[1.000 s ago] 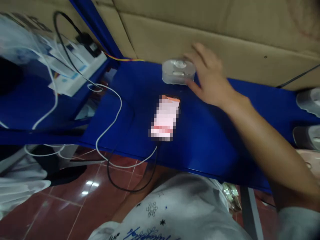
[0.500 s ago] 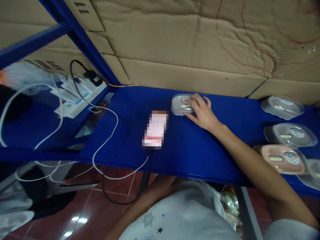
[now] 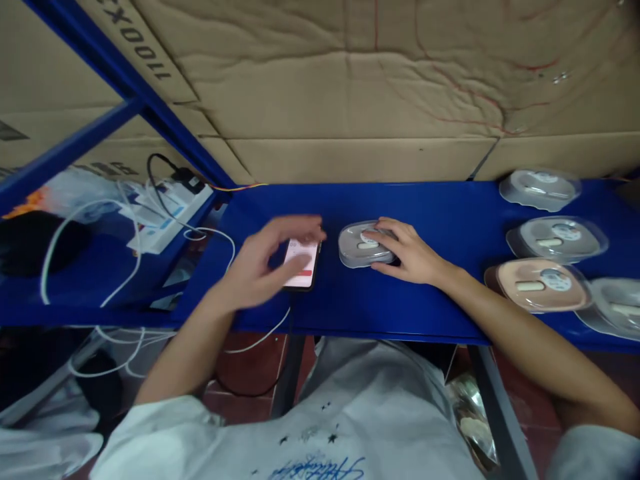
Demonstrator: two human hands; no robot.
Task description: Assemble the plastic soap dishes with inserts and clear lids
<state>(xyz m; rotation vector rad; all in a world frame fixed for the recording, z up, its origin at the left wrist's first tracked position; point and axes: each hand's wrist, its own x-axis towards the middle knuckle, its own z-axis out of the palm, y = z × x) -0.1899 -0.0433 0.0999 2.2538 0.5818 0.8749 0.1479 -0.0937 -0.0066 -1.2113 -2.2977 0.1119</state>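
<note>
My right hand (image 3: 407, 252) holds a rounded grey plastic box (image 3: 353, 248) with a clear wrapping, a pale tab and a round sticker. Its fingers lie over the right part of the top, and the thumb is at the near side. The box rests on the blue shelf (image 3: 400, 303). Over a lit phone (image 3: 306, 272) hovers my left hand (image 3: 255, 263), slightly blurred, thumb and fingers apart with nothing between them. Part of the phone's screen is hidden behind that hand. Whether the fingers touch the phone cannot be made out.
Similar grey boxes (image 3: 560, 238) and a pinkish one (image 3: 543, 285) stand at the right. A white power strip (image 3: 173, 220) with plugs and looping white cables (image 3: 53, 257) occupies the left. Cardboard (image 3: 310, 160) lines the back, beside a blue metal post (image 3: 175, 130).
My left hand has come up from below the shelf edge to over the phone. My right hand has settled on the grey box, which now sits nearer the shelf's front. The view has shifted.
</note>
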